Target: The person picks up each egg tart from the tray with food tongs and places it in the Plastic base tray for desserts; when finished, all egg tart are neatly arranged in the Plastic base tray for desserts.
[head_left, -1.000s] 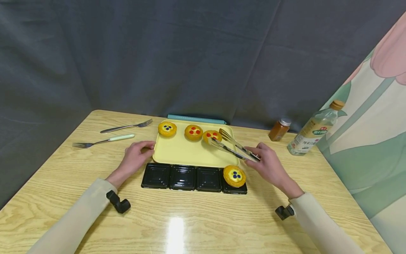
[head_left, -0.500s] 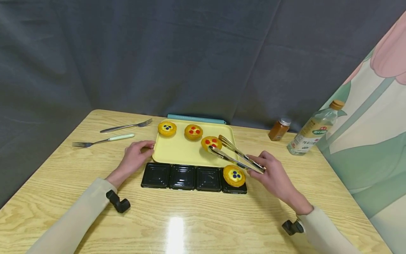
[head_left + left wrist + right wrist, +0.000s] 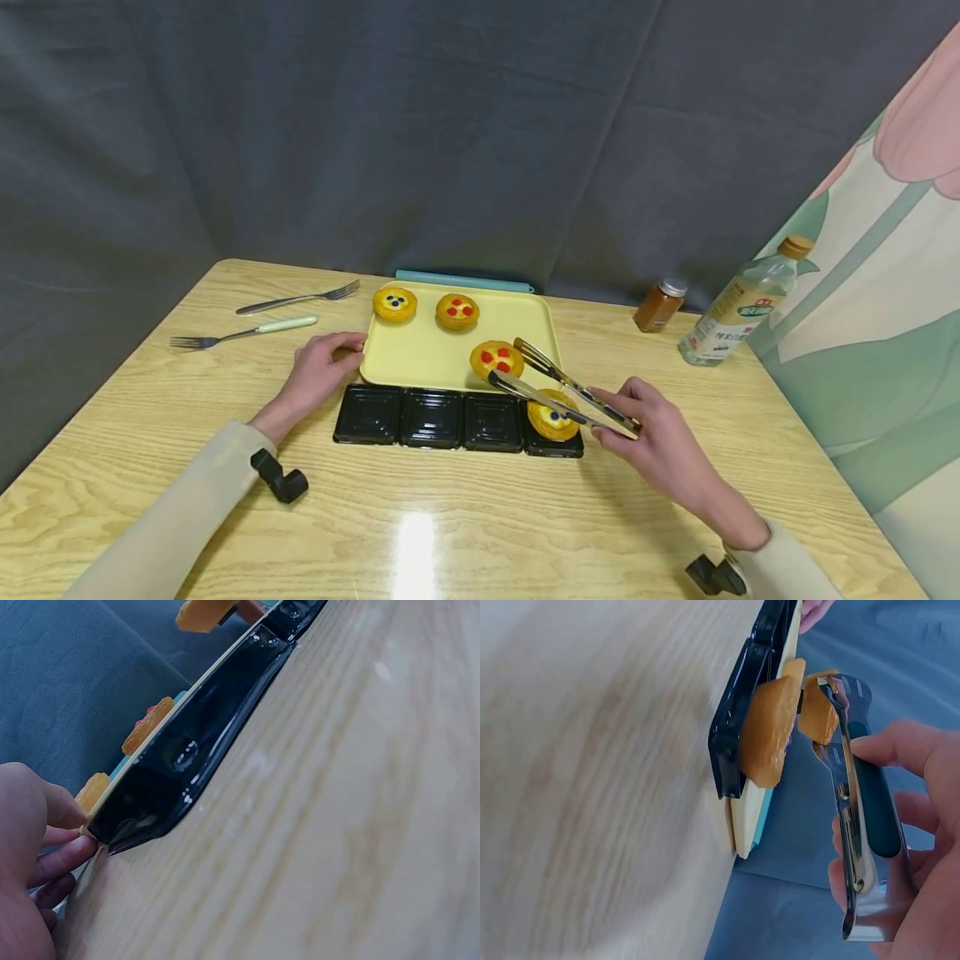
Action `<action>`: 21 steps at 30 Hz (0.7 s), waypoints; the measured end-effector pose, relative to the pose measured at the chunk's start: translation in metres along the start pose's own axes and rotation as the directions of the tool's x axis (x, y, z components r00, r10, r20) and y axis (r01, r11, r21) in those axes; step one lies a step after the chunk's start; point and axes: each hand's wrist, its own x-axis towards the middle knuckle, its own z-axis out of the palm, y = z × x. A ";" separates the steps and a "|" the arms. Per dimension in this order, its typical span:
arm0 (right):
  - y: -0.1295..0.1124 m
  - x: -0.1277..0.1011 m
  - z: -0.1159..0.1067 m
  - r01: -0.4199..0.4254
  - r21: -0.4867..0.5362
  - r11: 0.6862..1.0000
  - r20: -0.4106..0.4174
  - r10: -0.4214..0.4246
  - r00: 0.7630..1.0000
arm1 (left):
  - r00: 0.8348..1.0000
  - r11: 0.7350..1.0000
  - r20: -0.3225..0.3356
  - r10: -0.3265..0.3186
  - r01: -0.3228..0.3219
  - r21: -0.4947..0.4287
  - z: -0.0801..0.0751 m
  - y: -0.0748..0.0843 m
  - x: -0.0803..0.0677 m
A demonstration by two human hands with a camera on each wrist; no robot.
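Observation:
My right hand (image 3: 663,437) grips metal tongs (image 3: 874,795) with dark handle pads. Between their tips is a tart with red toppings (image 3: 496,358), raised near the front edge of the yellow tray (image 3: 427,354). My left hand (image 3: 326,367) pinches that tray's left edge, thumb and fingers at its corner in the left wrist view. Toward the tray's back sit a blue-dotted tart (image 3: 394,305) and another red-topped tart (image 3: 457,312). In front lies a black plastic tray (image 3: 431,418) of several square compartments; its rightmost holds a blue-dotted tart (image 3: 547,427), partly covered by the tongs.
Two forks lie at the left, one all metal (image 3: 296,302) and one with a pale green handle (image 3: 285,325). A teal bar (image 3: 465,282) runs behind the yellow tray. At the back right stand a small brown jar (image 3: 660,306) and a clear bottle (image 3: 742,308).
My right hand has moved toward me and rightward. The tongs have lifted the red-topped tart and carried it toward the tray's front edge. My left hand stays in place.

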 end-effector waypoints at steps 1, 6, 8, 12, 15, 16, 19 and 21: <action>-0.001 -0.001 0.000 -0.001 -0.003 1.000 0.003 0.001 1.000 | 1.000 1.000 0.001 -0.001 0.001 0.000 0.000 0.000 0.000; -0.005 -0.009 0.001 -0.004 -0.016 1.000 0.001 0.004 1.000 | 1.000 1.000 0.003 0.000 0.000 -0.010 0.000 0.000 0.000; -0.007 -0.013 0.001 -0.010 -0.018 1.000 0.002 0.010 1.000 | 1.000 1.000 0.004 0.001 -0.001 -0.015 0.000 0.000 0.000; -0.009 -0.019 0.003 -0.017 -0.015 1.000 0.005 0.017 1.000 | 1.000 1.000 0.006 0.000 0.000 -0.019 0.000 0.000 0.000; -0.011 -0.023 0.004 -0.011 -0.013 1.000 0.007 0.011 1.000 | 1.000 1.000 0.008 -0.003 0.004 -0.016 0.000 -0.001 0.001; -0.012 -0.025 0.004 -0.011 -0.013 1.000 0.009 0.011 1.000 | 1.000 1.000 0.008 -0.004 0.004 -0.014 0.000 -0.001 0.001; -0.014 -0.028 0.005 -0.003 -0.023 1.000 0.007 0.004 1.000 | 1.000 1.000 0.013 -0.006 0.007 -0.012 0.000 -0.001 0.001; -0.015 -0.030 0.005 -0.002 -0.025 1.000 0.008 0.002 1.000 | 1.000 1.000 0.015 -0.006 0.006 -0.013 -0.001 -0.001 0.000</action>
